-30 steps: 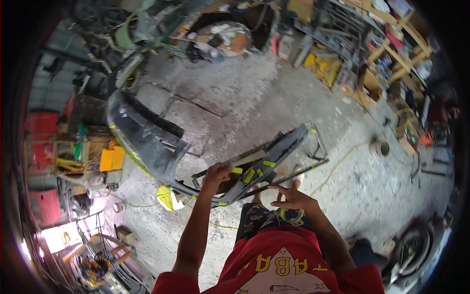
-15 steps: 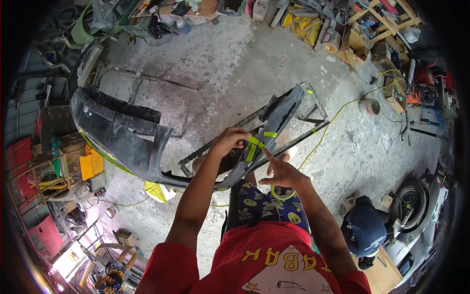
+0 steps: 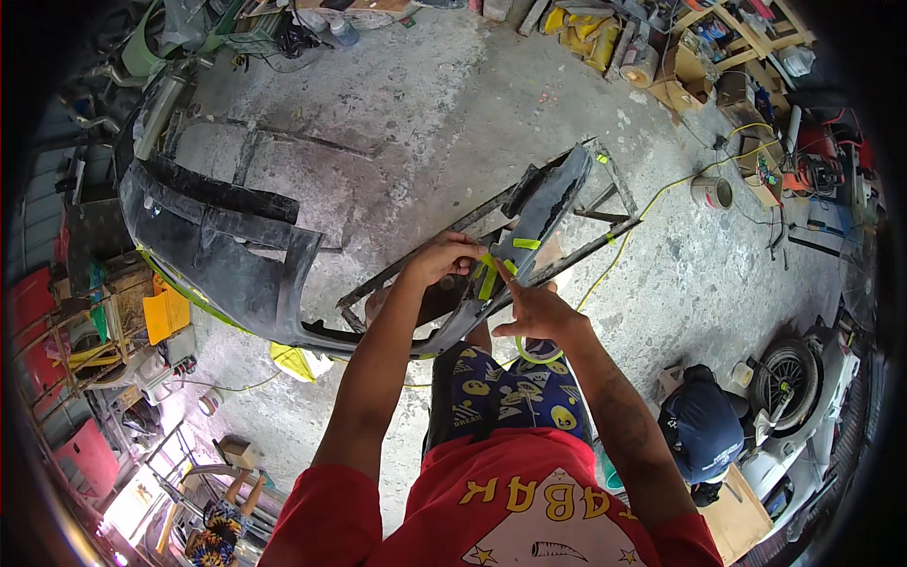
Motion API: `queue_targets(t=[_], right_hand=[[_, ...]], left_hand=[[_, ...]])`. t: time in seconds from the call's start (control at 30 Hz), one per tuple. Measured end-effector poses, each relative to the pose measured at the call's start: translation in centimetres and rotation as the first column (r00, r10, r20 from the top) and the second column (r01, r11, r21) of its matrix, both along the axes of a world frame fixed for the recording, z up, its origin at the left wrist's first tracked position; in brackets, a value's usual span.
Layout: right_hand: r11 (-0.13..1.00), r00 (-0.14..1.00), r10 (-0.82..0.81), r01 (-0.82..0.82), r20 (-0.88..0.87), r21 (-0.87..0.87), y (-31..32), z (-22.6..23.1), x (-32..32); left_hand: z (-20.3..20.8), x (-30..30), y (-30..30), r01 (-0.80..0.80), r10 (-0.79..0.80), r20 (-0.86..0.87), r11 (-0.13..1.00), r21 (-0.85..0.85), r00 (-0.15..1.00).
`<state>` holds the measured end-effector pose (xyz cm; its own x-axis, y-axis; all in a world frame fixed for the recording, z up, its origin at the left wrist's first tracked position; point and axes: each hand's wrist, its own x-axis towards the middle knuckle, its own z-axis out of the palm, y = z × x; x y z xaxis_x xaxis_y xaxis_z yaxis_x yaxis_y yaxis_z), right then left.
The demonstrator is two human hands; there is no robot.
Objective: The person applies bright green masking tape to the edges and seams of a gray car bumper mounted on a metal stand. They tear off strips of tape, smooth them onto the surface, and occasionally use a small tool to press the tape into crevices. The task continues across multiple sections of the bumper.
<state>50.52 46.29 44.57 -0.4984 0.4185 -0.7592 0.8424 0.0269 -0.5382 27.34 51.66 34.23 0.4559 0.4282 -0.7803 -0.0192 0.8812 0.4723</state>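
Note:
A dark grey car bumper [image 3: 213, 241] curves across the left and middle, and its narrow right end lies close to my hands. Yellow-green tape strips [image 3: 525, 244] stick to that end. My left hand [image 3: 444, 260] is closed, with thumb and fingertips pinching a short strip of the same tape at the bumper. My right hand [image 3: 540, 312] has its index finger stretched to the tape at the bumper's surface and its thumb held apart. A yellow-green tape roll [image 3: 529, 357] hangs just under that hand; how it is held is hidden.
Under the bumper's right end is a dark metal frame [image 3: 619, 227]. A yellow cord [image 3: 652, 203] runs over the concrete floor past a can [image 3: 711, 193]. At lower right a person in a dark cap [image 3: 704, 430] is near a wheel [image 3: 789, 387]. Shelves and clutter line the left.
My right hand has moved up and slightly left, and the tape roll has risen with it. The strip stretched between my hands now shows less. The bumper appears shifted slightly left in view.

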Motion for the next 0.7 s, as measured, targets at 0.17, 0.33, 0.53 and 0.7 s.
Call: queue_targets(t=[0.17,0.33,0.53,0.7], right_hand=[[1.0,1.0,-0.008,0.008,-0.021,-0.017,0.2,0.5,-0.6],[1.0,1.0,-0.023,0.022,-0.02,-0.02,-0.3,0.2,-0.6],[0.999,0.998,-0.042,0.042,-0.044,0.011,-0.7,-0.9,-0.5],[0.998,0.997,-0.053,0.052,-0.057,-0.019,-0.2,-0.3,-0.4]], left_hand=[[-0.5,-0.4,0.1,0.023,-0.022,0.053,1.0,-0.017,0.998],[-0.5,-0.1,0.4,0.056,-0.054,0.032,0.998,-0.042,0.998],[-0.8,0.0,0.4,0.042,-0.039,0.06,0.998,-0.055,0.997],[-0.9,0.3,0.2,0.019,-0.016,0.049,0.999,-0.049,0.999]])
